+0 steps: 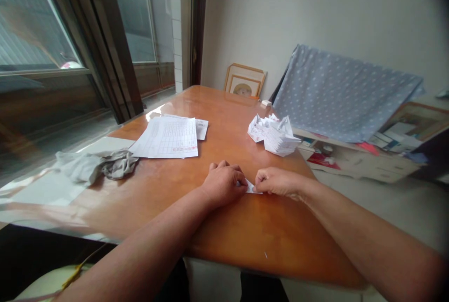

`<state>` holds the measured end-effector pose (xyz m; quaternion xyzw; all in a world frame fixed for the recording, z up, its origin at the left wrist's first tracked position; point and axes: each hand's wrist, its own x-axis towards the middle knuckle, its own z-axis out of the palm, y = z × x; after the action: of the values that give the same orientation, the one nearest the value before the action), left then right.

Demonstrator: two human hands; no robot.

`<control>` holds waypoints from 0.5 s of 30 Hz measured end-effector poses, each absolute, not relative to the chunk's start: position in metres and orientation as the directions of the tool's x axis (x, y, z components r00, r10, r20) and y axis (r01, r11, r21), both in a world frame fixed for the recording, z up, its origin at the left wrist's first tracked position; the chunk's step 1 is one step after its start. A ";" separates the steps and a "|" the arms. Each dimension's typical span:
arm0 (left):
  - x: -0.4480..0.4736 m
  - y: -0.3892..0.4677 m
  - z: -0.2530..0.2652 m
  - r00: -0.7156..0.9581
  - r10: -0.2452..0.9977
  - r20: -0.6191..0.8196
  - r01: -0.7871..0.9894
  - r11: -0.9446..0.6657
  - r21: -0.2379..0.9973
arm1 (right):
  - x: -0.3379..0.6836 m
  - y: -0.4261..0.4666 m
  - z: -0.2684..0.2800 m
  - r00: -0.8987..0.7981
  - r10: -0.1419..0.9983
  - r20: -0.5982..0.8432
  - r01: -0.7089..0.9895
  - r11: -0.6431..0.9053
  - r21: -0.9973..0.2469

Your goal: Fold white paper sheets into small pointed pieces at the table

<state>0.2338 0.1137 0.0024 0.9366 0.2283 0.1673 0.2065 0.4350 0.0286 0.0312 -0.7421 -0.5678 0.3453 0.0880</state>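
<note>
A small piece of folded white paper (250, 187) lies on the wooden table (224, 232) between my two hands. My left hand (225, 181) rests over its left part with the fingers curled down, covering much of it. At the paper's right corner, my right hand (271, 181) pinches the edge between thumb and bent fingers. Beyond my right hand sits a stack of folded paper pieces (275, 136), white with print on them. Flat printed sheets (168, 137) lie in a loose pile to the left.
Crumpled grey cloths (101, 166) lie at the table's left side. A small white object (266, 103) stands at the far edge. Behind the table, framed pictures (243, 79) lean on the wall, and a dotted blue cloth (345, 91) drapes over something above a low white cabinet (365, 164).
</note>
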 end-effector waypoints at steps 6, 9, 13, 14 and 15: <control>0.233 0.114 0.003 0.840 0.497 0.218 0.357 -0.809 0.467 | 0.427 0.038 0.036 0.121 0.861 -0.495 0.829 -0.362 -0.426; 0.233 0.114 0.003 0.845 0.487 0.222 0.345 -0.812 0.470 | 0.423 0.040 0.039 0.139 0.850 -0.508 0.855 -0.362 -0.372; 0.233 0.114 0.002 0.842 0.486 0.233 0.344 -0.818 0.460 | 0.422 0.042 0.040 0.135 0.842 -0.523 0.877 -0.347 -0.333; 0.233 0.114 0.002 0.843 0.483 0.236 0.342 -0.821 0.456 | 0.423 0.042 0.040 0.128 0.841 -0.526 0.880 -0.341 -0.331; 0.233 0.114 0.001 0.844 0.480 0.238 0.340 -0.824 0.453 | 0.424 0.043 0.040 0.120 0.839 -0.530 0.882 -0.336 -0.332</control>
<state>0.2331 0.1143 0.0014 0.9391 0.2182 0.1736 0.2010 0.4239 0.0430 0.0396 -0.7475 -0.5755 0.3302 -0.0320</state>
